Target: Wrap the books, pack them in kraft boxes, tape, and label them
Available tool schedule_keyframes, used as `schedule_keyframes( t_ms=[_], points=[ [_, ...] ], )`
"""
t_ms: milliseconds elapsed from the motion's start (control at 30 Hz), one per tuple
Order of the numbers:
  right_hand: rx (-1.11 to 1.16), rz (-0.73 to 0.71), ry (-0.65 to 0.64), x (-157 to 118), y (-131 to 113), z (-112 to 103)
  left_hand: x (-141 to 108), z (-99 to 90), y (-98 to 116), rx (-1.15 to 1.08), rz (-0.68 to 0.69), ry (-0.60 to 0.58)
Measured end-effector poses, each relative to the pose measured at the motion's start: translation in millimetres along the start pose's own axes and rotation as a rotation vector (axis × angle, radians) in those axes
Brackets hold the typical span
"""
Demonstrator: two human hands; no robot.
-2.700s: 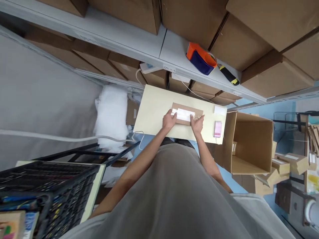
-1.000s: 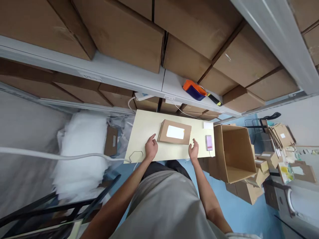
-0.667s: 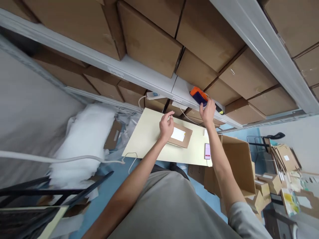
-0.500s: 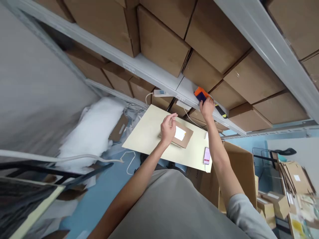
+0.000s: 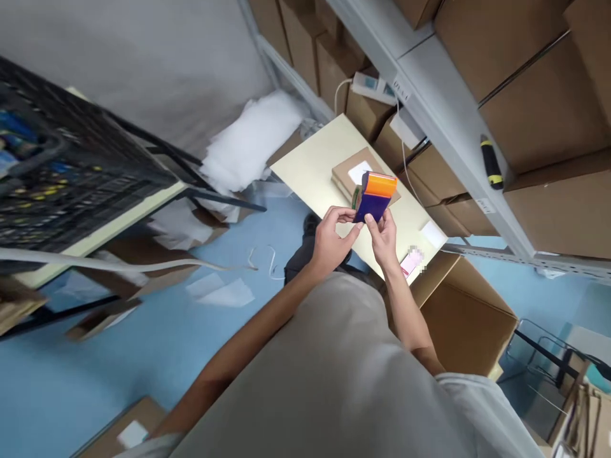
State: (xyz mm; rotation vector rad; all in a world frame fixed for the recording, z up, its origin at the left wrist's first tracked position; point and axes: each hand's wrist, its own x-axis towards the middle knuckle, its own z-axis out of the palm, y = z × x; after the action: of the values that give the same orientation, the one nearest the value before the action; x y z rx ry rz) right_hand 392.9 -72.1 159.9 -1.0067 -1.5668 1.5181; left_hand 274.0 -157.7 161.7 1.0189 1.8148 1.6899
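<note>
An orange and dark-blue object, seemingly a tape dispenser (image 5: pixel 375 197), is held up in front of me between both hands. My left hand (image 5: pixel 331 238) touches its lower left side with curled fingers. Its lower right edge is gripped by my right hand (image 5: pixel 383 236), thumb on the near face. Behind it a flat cardboard box (image 5: pixel 346 173) with a white label lies on the cream table (image 5: pixel 312 162). A phone (image 5: pixel 411 262) rests at the table's right end, by a white item (image 5: pixel 433 234).
A metal shelf (image 5: pixel 443 108) full of cartons rises beyond the table and holds a black and yellow cutter (image 5: pixel 491 162). White wrapping (image 5: pixel 252 137) is piled at left. An open carton (image 5: pixel 465 318) stands right; black crates (image 5: pixel 95 165) stand far left.
The orange and blue object has come off the shelf, down over the table, in my right hand. My left hand has left the cardboard box and moved to the object. The view has turned.
</note>
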Motion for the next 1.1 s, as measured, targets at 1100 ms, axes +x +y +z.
schedule_keyframes(
  t_ms=[1100],
  points=[
    [-0.791,-0.455,-0.348,-89,-4,-125,-5,-36.5,28,0.151,0.195,-0.354]
  ],
)
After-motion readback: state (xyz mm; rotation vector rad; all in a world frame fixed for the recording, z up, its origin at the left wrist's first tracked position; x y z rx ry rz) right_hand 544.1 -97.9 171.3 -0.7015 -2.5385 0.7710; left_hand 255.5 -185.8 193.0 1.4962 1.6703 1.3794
